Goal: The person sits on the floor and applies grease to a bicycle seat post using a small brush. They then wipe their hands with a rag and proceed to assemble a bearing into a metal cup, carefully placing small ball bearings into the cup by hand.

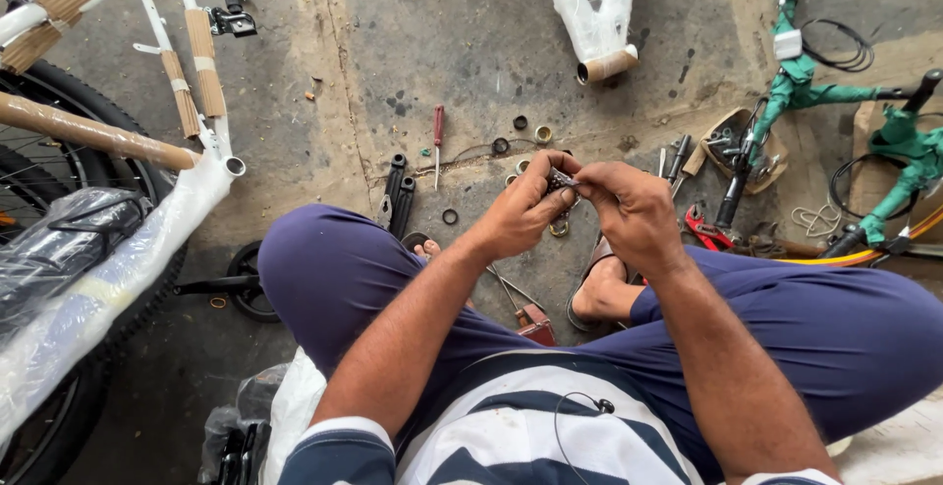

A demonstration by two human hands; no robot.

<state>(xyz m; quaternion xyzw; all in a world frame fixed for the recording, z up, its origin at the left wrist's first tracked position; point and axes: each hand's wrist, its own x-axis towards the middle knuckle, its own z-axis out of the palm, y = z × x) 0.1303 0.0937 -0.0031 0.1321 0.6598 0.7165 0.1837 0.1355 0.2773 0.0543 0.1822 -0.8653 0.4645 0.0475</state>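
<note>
Item, nearest: striped shirt (530,436) and dark blue trousers (815,328) of the seated person, knees spread, sandalled feet on the concrete floor (471,43).

Item: left hand (521,212) and right hand (634,212), raised together between the knees. Both are pinched on a small grey metal part (561,181), left fingers closed over its left end, right thumb and forefinger on its right end. The part's long axis runs roughly left to right across the view, tipped slightly up at the left; most of it is hidden by fingers, so its facing end cannot be told.

Item, floor beyond the hands: loose rings and washers (542,134); red-handled screwdriver (438,141), lying lengthwise away from the person; black crank arms (396,193).

Item, left: wrapped white bicycle frame (147,72) with wheel.

Item, right: green-wrapped handlebar assembly (825,92), cables, red pliers (702,228).

Item, farthest: white wrapped fork (599,13).
</note>
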